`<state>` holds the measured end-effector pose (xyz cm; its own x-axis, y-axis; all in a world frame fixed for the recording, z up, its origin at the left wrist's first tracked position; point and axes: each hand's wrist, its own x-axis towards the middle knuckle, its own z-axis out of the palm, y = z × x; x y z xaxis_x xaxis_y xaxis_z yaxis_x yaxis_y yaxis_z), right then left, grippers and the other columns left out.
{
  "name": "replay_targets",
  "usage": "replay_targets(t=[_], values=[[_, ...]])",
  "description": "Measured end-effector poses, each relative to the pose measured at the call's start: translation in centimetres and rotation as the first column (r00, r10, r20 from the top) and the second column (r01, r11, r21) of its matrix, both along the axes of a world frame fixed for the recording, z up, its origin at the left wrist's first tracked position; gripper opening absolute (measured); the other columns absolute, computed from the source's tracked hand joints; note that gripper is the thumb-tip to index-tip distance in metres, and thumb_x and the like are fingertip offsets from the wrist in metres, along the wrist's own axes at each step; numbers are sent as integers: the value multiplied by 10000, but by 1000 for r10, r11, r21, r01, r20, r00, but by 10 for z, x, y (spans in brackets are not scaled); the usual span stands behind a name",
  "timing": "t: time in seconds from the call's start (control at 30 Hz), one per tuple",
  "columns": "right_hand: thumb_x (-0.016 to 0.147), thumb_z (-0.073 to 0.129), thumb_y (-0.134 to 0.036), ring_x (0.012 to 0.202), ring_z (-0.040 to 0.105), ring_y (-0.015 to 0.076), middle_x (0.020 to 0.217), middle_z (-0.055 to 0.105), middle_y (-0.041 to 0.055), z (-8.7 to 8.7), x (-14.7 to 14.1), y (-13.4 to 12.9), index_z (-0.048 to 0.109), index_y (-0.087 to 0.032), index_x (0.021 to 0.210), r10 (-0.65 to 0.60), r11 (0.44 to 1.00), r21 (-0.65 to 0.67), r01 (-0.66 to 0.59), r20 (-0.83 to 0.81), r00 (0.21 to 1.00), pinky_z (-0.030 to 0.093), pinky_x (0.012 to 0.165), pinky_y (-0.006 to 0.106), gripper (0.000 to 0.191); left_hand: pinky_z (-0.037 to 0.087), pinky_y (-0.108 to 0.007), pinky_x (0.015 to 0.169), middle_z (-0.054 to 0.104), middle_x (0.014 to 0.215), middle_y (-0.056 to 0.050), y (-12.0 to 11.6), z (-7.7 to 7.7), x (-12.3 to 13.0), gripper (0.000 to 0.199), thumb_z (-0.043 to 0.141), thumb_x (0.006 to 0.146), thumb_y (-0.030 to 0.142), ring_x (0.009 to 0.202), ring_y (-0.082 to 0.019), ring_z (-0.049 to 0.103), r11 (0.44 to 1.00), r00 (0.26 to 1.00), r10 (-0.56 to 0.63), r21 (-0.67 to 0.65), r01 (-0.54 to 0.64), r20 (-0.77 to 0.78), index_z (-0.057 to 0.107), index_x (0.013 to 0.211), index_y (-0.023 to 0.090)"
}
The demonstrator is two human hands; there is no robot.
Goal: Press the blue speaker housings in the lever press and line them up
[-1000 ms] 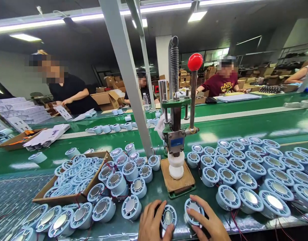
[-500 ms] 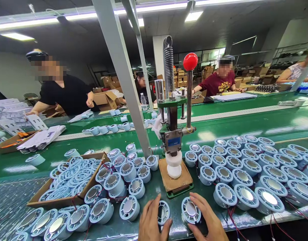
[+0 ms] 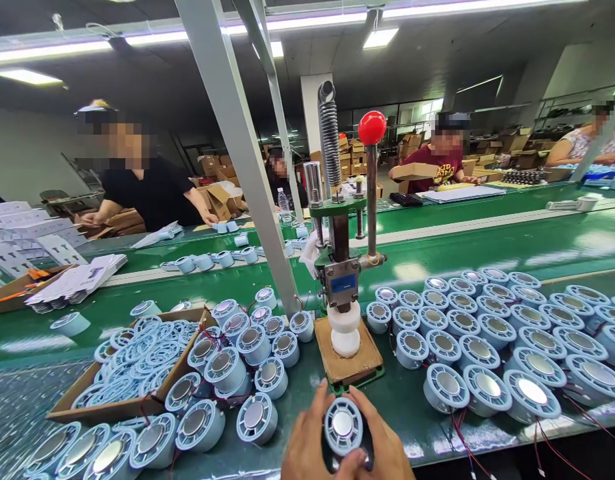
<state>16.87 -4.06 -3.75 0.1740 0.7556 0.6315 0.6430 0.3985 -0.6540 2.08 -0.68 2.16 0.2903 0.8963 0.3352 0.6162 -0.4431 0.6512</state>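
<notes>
Both my hands are closed around one light-blue round housing [image 3: 343, 427] with a silver disc in its spoked face, which points up. My left hand [image 3: 303, 440] grips its left side and my right hand [image 3: 385, 440] its right side, with a thumb at the near rim. A light-blue ring appears to sit around the face. Just beyond my fingertips stands a hand press [image 3: 343, 277] with a red ball-topped lever [image 3: 372, 128]. Its white ram [image 3: 343, 320] is above a white round block [image 3: 345, 343] on a brown board [image 3: 327, 350].
Similar blue housings [image 3: 487, 385] with trailing wires fill the bench to the right, and more stand left. A cardboard box [image 3: 112, 417] holds many loose blue rings [image 3: 147, 360]. A slanted grey post [image 3: 237, 147] rises behind. Several co-workers [image 3: 152, 193] sit across the green conveyor [image 3: 487, 233].
My hands have come together. The ring from my left hand and the housing from my right are now joined between them. A co-worker at the left has reached toward the blue parts.
</notes>
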Motion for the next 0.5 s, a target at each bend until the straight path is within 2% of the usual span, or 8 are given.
replay_targets(t=[0.1,0.2,0.4,0.43,0.5], values=[[774,476,-136,1114,666,191,1282,643,53,-2,-13,3,417,-195,1437,-100,995,-31,99,-49,994,559,900,221,669,528,-419,962,656,1248,-49,0,6,12,762,591,622,121,1130,-291,606,999,998,13,33,-10,-69,505,1367,250],[806,468,-161,1118,663,196,1268,651,55,-7,-19,3,430,-178,1438,-140,989,-59,137,-61,988,557,897,221,633,515,-414,962,665,1208,-63,1,6,15,738,582,622,137,1105,-293,601,999,998,47,23,-46,-47,520,1353,218],[844,515,-188,1146,645,212,1290,633,51,-8,-17,3,212,-217,1551,-116,992,-57,113,-39,993,566,884,255,770,497,-378,962,662,1226,-63,3,-3,12,701,558,713,207,1112,-271,599,999,994,-44,18,42,104,440,1404,206],[849,516,-178,1154,640,211,1295,628,57,-8,-16,3,202,-216,1553,-103,993,-55,101,-23,994,562,899,260,772,494,-382,968,662,1227,-68,2,-6,12,691,566,724,234,1123,-276,597,999,992,-50,4,49,120,445,1403,205],[845,512,-140,1190,617,216,1316,611,78,-7,-12,1,303,-198,1519,-61,996,-61,63,33,998,541,955,279,708,485,-388,993,653,1246,-86,2,-13,13,641,571,736,295,1145,-286,599,997,988,-39,-54,47,150,496,1364,189]])
